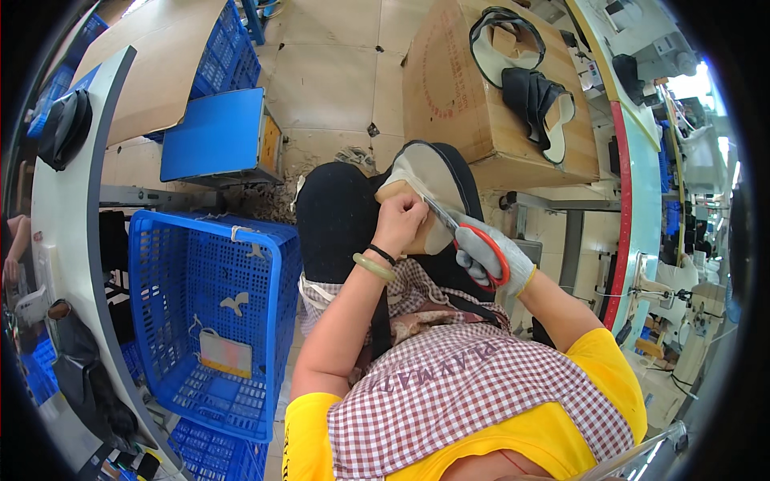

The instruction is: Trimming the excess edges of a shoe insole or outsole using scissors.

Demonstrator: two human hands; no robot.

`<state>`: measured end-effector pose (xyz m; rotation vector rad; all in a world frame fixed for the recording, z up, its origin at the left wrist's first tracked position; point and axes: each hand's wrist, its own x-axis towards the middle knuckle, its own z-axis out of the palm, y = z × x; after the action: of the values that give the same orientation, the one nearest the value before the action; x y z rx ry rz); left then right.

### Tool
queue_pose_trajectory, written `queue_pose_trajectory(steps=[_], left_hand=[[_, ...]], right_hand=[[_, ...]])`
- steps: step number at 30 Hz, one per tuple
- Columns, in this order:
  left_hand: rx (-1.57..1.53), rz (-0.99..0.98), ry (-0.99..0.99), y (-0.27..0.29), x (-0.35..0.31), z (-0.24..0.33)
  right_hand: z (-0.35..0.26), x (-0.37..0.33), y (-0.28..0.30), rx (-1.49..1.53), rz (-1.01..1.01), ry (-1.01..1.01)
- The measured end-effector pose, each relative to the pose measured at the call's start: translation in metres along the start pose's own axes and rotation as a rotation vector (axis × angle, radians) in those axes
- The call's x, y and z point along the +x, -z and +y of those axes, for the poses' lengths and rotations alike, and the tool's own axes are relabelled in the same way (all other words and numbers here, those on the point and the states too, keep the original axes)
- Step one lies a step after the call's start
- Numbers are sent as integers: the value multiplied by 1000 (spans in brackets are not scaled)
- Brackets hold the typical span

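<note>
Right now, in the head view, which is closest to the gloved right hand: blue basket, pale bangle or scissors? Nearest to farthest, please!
1. Scissors: held in the right hand.
2. Pale bangle: on the left forearm.
3. Blue basket: farther left.

Head-worn, the left fisheye camera looks steeply down on the left hand (pixel 399 220) and right hand (pixel 480 255), close below. Its wide view bends the left counter (pixel 84 216) and reaches the floor (pixel 329 84) ahead.
</note>
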<state>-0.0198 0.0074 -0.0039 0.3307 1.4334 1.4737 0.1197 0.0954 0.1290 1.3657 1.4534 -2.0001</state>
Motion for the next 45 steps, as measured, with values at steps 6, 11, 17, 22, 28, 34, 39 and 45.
queue_pose_trajectory(steps=[6, 11, 17, 22, 28, 34, 39, 45], left_hand=[[64, -53, -45, 4, 3, -1], [167, -140, -135, 7, 6, -5], [181, -125, -121, 7, 3, -2], [213, -154, -186, 8, 3, 1], [218, -198, -182, 10, 2, 1], [123, -265, -163, 11, -6, 6], [-56, -123, -3, 16, -11, 9], [318, 294, -245, 10, 13, -5]], right_hand=[[-2, 3, -4, 29, 17, -6], [-7, 7, -6, 32, 45, -35], [-12, 13, -8, -4, 62, -31], [-11, 26, -4, 63, 54, -66], [-14, 29, 0, 116, 45, -53], [-11, 44, 7, 91, 4, 10], [6, 45, 5, 127, -39, 90], [30, 41, 11, 300, -120, 179]])
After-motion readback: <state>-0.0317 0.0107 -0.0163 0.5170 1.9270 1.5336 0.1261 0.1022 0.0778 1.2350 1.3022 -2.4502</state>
